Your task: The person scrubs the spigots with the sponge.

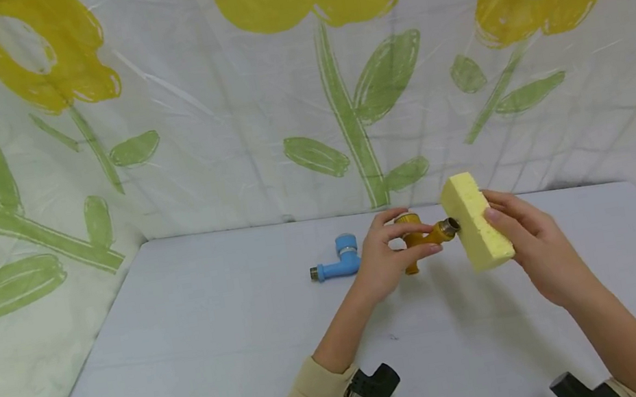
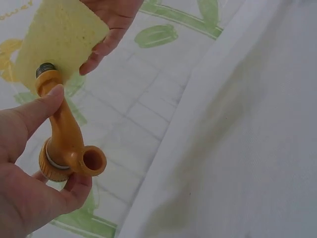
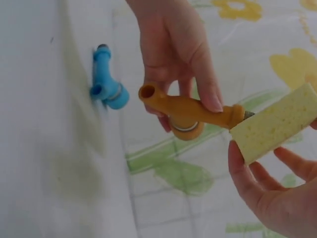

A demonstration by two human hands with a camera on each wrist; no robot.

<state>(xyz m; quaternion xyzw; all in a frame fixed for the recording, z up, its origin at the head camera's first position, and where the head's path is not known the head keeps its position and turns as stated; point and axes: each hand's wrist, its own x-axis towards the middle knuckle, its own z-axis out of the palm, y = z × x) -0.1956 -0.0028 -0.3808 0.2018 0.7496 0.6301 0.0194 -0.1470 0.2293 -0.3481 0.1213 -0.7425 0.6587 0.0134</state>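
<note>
My left hand (image 1: 385, 256) holds an orange-yellow tap (image 2: 67, 129) above the table, thumb along its body and fingers around the round knob. The tap's threaded metal end (image 2: 45, 69) points at a yellow sponge (image 1: 474, 222). In the right wrist view that end meets the sponge's face or lies right against it; I cannot tell how firmly. My right hand (image 1: 533, 240) grips the block-shaped sponge between thumb and fingers, tilted, off the table. Behind my left hand a blue tap (image 1: 338, 266) lies on the table, partly hidden by that hand in the head view.
The table (image 1: 193, 357) has a pale cover and ends at a white curtain (image 1: 185, 108) painted with yellow flowers and green leaves. Black wrist mounts (image 1: 375, 384) sit on both forearms, at the beige sleeves.
</note>
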